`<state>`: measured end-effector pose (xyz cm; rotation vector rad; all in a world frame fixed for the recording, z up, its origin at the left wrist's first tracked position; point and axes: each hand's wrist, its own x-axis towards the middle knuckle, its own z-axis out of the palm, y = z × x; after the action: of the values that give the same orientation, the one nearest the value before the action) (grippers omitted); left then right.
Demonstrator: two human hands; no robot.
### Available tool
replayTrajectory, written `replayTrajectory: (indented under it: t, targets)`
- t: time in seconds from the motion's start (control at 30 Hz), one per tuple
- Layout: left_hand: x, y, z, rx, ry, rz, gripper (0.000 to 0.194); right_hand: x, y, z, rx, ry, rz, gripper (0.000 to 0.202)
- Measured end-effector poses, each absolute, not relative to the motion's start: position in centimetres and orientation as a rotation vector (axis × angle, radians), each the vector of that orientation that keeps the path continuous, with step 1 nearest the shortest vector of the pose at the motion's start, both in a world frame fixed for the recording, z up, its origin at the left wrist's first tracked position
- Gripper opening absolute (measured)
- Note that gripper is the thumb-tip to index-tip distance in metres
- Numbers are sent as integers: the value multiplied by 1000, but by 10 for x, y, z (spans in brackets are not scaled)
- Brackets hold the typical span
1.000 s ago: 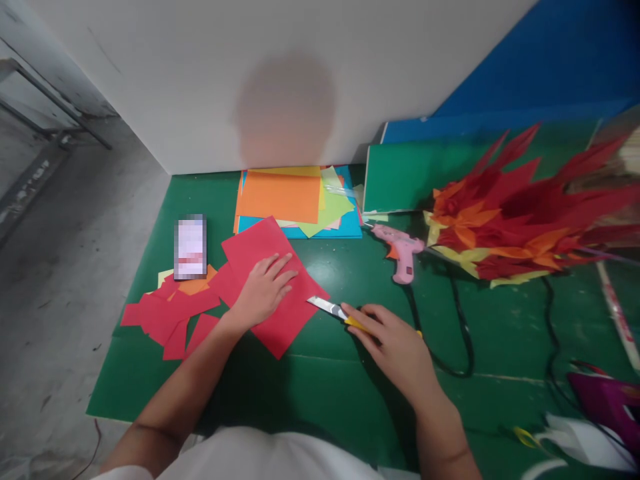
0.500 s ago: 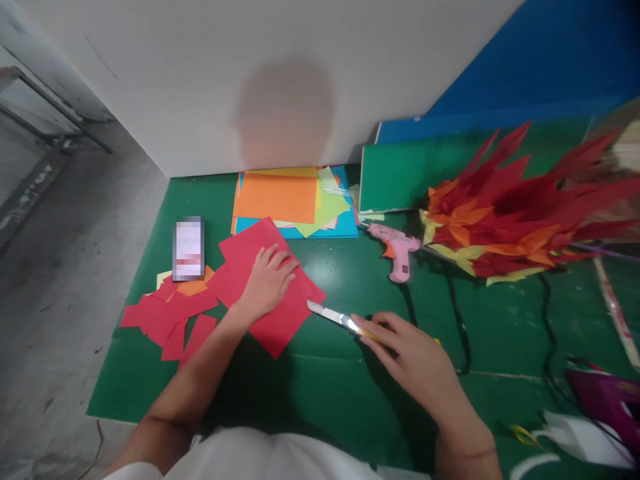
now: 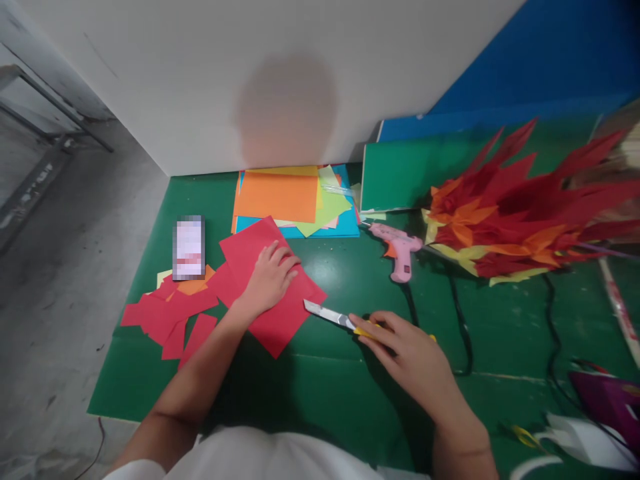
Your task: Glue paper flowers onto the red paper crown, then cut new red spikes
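Red paper sheets (image 3: 285,320) lie stacked and turned askew on the green table. My left hand (image 3: 270,277) rests on the top sheet with its fingers spread, pressing it flat. A utility knife (image 3: 333,315) with a yellow handle and a long extended blade is in my right hand (image 3: 400,347), fingers closed round the handle. Its blade tip is over the right edge of the red sheets. Left of the sheets, red paper scraps (image 3: 160,313) lie in a loose pile, with a phone (image 3: 189,247) at their upper edge.
A stack of coloured paper (image 3: 277,193) lies against the white board. Right of it are a pink glue gun (image 3: 397,250) with a black cord, a red and orange paper flame shape (image 3: 515,213), a purple object (image 3: 605,400) and white tape-like rolls.
The knife blade has moved slightly left over the red paper's edge. My left hand stays almost still on the sheet.
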<state>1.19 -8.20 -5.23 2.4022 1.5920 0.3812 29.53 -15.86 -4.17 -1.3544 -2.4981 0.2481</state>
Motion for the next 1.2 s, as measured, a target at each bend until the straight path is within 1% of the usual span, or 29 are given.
replayTrajectory:
  t: [0.17,0.4,0.7,0.9,0.97,1.1,1.2]
  targets:
    - [12,-82,-53,2378,1598,402,32,301,-157,-40,-1346,-2496,240,32]
    - [12,-81,-52,2373,1588,386,35,292,-154,-43,-1386,-2457,211,33]
    - [13,-83,-51,2401,1586,403,33,265,-157,-47,-1476,-2414,322,35]
    - [13,-83,-52,2389,1581,403,34,251,-158,-48,-1453,-2399,224,32]
    - [15,-83,-55,2366,1622,393,39,244,-158,-48,-1474,-2402,214,32]
    - [20,-86,-65,2322,1762,377,59,232,-158,-48,-1523,-2435,214,35]
    - [21,-87,-72,2369,1774,348,63,227,-157,-47,-1539,-2442,214,35]
